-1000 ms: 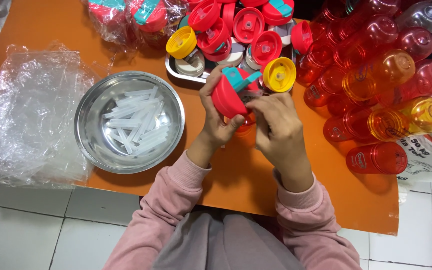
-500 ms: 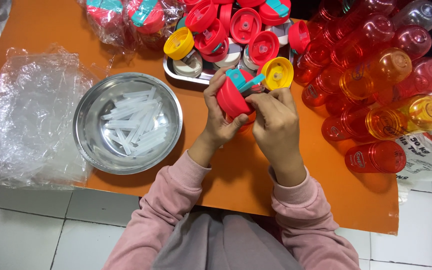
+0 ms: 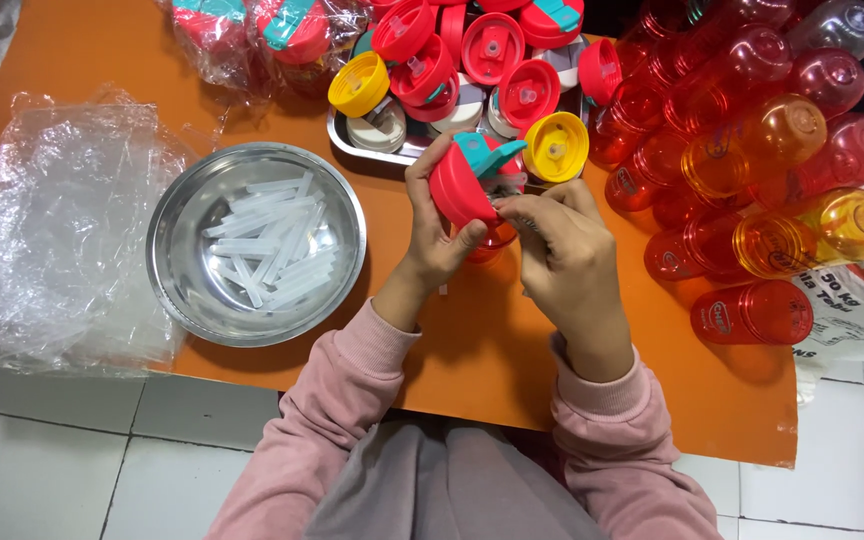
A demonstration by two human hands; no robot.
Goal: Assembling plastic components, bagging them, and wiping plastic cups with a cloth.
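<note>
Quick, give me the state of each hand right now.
Left hand: closed around a red bottle lid with a teal flap.
Right hand: fingers curled, fingertips at the underside of the same lid; whether it grips anything cannot be told.

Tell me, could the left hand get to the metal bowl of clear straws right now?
Probably yes, once freed: the left hand is holding a red lid, but the metal bowl sits just beside it with bare orange table between.
</note>
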